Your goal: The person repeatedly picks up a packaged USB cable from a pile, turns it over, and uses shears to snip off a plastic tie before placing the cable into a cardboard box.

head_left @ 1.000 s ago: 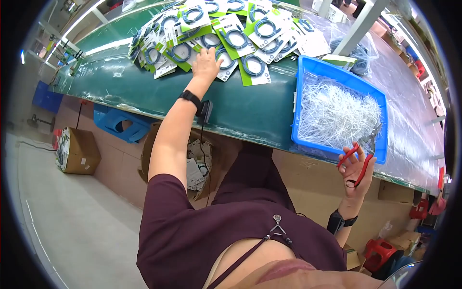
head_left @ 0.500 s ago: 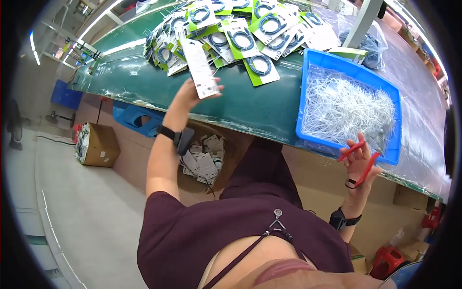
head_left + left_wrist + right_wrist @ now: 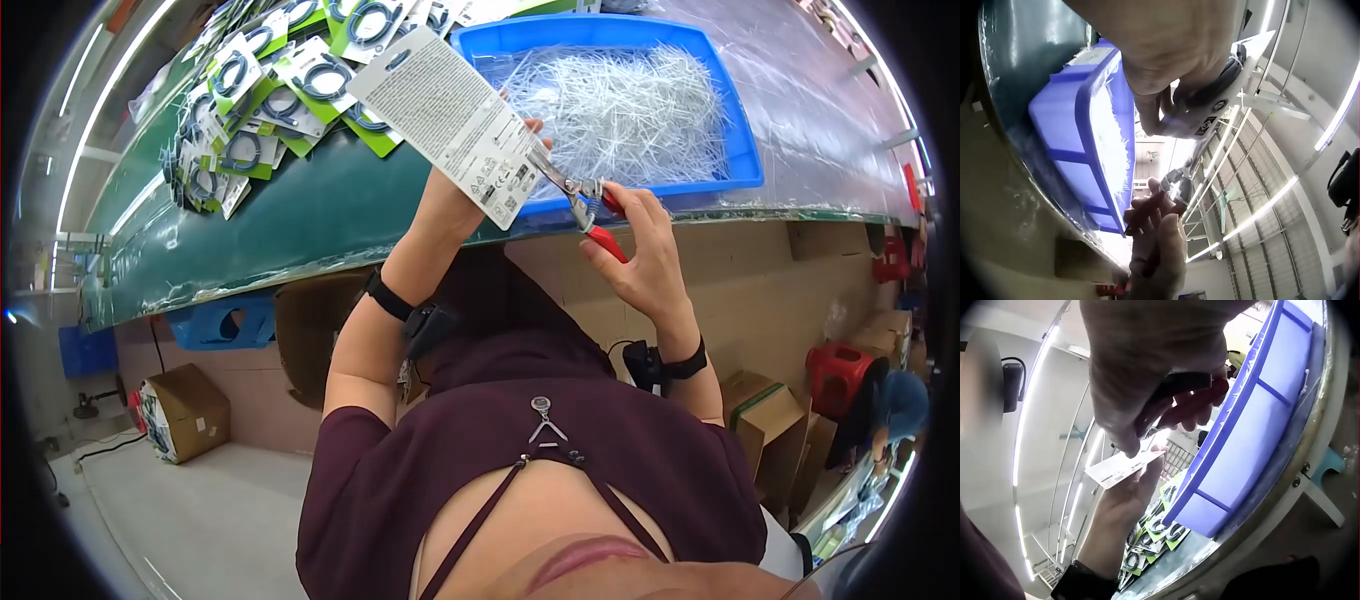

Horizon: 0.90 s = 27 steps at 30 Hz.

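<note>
My left hand (image 3: pixel 450 205) holds a white cable card (image 3: pixel 440 120) from beneath, its printed back facing up. In the left wrist view a dark coiled cable (image 3: pixel 1213 90) shows on the card's other face. My right hand (image 3: pixel 648 250) grips a pair of red-handled cutters (image 3: pixel 606 242). The cutters' metal blades point left, right at the card's side edge beside the left fingertips. In the right wrist view the card (image 3: pixel 1124 467) lies just beyond the right fingers.
A blue tray (image 3: pixel 745 150) of clear plastic clippings (image 3: pixel 640 110) stands behind the hands. To the left, a pile of green-and-white cable cards (image 3: pixel 240 150) covers part of the green tabletop (image 3: pixel 300 220). Under the table are a cardboard box (image 3: pixel 188 415) and a blue stool (image 3: pixel 220 322).
My left hand has picked a cable card from the pile and carried it right and closer. The right hand has brought the cutters left, to the card's edge. The head view has shifted right.
</note>
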{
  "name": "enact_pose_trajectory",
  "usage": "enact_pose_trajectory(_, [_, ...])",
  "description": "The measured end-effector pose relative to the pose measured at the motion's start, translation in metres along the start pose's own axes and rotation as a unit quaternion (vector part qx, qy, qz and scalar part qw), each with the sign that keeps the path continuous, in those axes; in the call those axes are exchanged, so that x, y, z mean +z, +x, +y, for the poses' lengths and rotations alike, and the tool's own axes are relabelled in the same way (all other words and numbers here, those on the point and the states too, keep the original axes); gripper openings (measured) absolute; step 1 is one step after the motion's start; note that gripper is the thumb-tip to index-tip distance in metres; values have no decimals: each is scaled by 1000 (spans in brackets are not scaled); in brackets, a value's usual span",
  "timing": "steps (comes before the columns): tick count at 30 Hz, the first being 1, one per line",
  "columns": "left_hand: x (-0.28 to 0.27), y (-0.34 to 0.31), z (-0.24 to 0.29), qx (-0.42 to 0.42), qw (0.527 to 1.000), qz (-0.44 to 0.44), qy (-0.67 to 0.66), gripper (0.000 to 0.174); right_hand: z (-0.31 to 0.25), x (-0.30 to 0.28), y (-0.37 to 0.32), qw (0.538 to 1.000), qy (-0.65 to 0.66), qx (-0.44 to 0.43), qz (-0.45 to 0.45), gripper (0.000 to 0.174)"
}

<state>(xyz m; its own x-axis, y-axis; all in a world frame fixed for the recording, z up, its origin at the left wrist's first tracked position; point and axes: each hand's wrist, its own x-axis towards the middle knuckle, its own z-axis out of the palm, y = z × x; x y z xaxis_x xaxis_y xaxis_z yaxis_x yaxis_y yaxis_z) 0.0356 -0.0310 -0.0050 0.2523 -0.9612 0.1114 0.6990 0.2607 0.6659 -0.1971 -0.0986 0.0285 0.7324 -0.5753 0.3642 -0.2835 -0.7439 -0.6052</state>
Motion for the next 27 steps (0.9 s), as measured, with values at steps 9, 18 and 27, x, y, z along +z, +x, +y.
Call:
enact_pose_trajectory(9, [17,10,-15,7,1000,-23,-4,53,15,6,-3,1000,19,21,-11,57])
enact_pose_trajectory(18, [15,21,-26,38,995,13,91,52,32,12,-5,992,95,74,-20,52])
enact_pose_trajectory(27, [20,25,-36,96,964,36,246,55,38,1,0,995,65,75,-10,51])
